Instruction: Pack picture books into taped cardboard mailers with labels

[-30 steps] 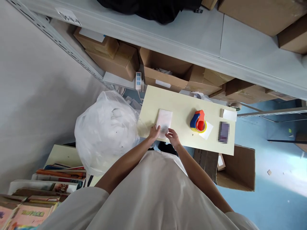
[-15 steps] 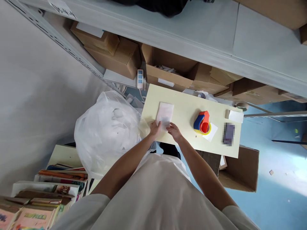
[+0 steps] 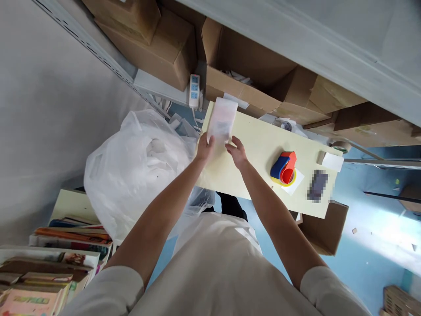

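A flat, pale pinkish-white packet (image 3: 222,118), seemingly in a thin translucent wrap, is over the far left end of the cream table (image 3: 253,140). My left hand (image 3: 204,149) grips its near left corner, thumb on top. By the near right corner is my right hand (image 3: 237,151), thumb and fingers apart and curved; whether a fingertip touches the packet I cannot tell. Right of that hand stands a red and blue tape dispenser (image 3: 283,169) with a yellow-rimmed roll, partly on a white paper sheet (image 3: 294,182).
A large white plastic bag (image 3: 138,171) bulges against the table's left side. Cardboard boxes (image 3: 243,83) line the shelf behind, beside a power strip (image 3: 194,91). A small white box (image 3: 330,161) and a blurred dark object (image 3: 318,186) lie right. Books (image 3: 66,250) stand lower left.
The packet has moved away from me toward the table's far edge, with my left hand holding it and my right hand following. The view has shifted slightly.
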A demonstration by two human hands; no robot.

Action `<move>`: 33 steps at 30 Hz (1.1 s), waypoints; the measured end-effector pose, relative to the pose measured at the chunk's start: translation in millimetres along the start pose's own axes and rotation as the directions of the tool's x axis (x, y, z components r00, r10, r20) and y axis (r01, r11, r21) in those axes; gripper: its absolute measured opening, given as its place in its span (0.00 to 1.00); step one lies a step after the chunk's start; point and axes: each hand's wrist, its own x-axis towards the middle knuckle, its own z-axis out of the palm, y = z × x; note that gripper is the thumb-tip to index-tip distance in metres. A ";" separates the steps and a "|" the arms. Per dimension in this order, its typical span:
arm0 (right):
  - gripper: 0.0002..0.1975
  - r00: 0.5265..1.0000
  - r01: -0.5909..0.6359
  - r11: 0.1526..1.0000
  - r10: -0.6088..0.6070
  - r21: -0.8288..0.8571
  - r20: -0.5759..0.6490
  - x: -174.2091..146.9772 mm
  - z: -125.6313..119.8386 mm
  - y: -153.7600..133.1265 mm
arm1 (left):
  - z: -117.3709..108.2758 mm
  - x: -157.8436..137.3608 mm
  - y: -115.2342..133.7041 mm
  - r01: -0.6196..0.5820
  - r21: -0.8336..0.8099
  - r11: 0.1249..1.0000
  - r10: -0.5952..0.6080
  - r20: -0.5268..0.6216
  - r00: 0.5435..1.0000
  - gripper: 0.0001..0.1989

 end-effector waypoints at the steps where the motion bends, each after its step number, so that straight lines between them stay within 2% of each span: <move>1: 0.33 1.000 -0.009 1.000 0.009 0.002 -0.002 -11.8 -6.3 4.3 | -2.6 -14.2 2.8 0.022 0.010 1.000 -0.022 -0.007 1.000 0.25; 5: 0.28 0.998 -0.059 0.998 0.059 0.009 -0.005 -70.5 -45.5 34.9 | -15.4 -85.4 15.0 0.042 0.018 0.999 -0.043 0.034 0.998 0.24; 8: 0.25 0.997 -0.080 0.997 0.080 0.002 -0.013 -114.5 -80.0 61.3 | -30.0 -134.8 21.5 0.091 0.025 0.996 -0.094 0.155 0.983 0.25; 10: 0.24 0.996 -0.088 0.996 0.087 -0.020 -0.027 -137.4 -99.7 75.9 | -41.8 -159.2 23.3 0.117 0.024 0.993 -0.119 0.222 0.968 0.26; 12: 0.24 0.997 -0.081 0.995 0.080 -0.065 -0.011 -151.5 -114.0 85.9 | -52.6 -176.1 23.8 0.139 0.000 0.990 -0.135 0.223 0.965 0.26; 14: 0.23 0.998 -0.049 0.992 0.054 -0.113 0.038 -155.6 -122.1 89.8 | -60.0 -187.8 25.1 0.145 -0.052 0.988 -0.135 0.169 0.976 0.24; 17: 0.17 0.982 0.001 0.987 0.029 -0.162 0.185 -147.2 -122.9 83.4 | -64.5 -206.9 32.4 0.138 -0.125 0.982 -0.136 0.030 0.990 0.22; 20: 0.12 0.929 0.039 0.976 0.043 -0.212 0.368 -132.0 -111.4 67.1 | -65.0 -240.4 40.5 0.122 -0.155 0.980 -0.145 -0.147 0.979 0.24; 22: 0.14 0.882 0.068 0.965 0.061 -0.254 0.467 -122.2 -98.5 55.7 | -64.1 -272.4 40.0 0.112 -0.168 0.979 -0.154 -0.263 0.952 0.24; 25: 0.18 0.825 0.128 0.940 0.076 -0.317 0.560 -116.2 -74.6 43.8 | -62.7 -331.3 27.0 0.166 -0.204 0.965 -0.235 -0.384 0.893 0.22; 27: 0.19 0.795 0.189 0.922 0.058 -0.337 0.604 -123.2 -55.3 41.9 | -64.1 -373.2 12.8 0.229 -0.249 0.941 -0.322 -0.454 0.831 0.22; 30: 0.20 0.721 0.263 0.904 0.048 -0.336 0.692 -153.3 -18.5 52.8 | -71.3 -431.4 -10.4 0.249 -0.367 0.896 -0.431 -0.587 0.685 0.24; 32: 0.20 0.636 0.310 0.881 0.088 -0.357 0.767 -184.2 10.0 69.9 | -78.4 -465.6 -24.8 0.213 -0.444 0.870 -0.481 -0.669 0.567 0.26; 33: 0.20 0.579 0.344 0.861 0.122 -0.376 0.807 -201.7 24.5 80.8 | -82.2 -481.7 -31.7 0.189 -0.474 0.860 -0.499 -0.701 0.510 0.27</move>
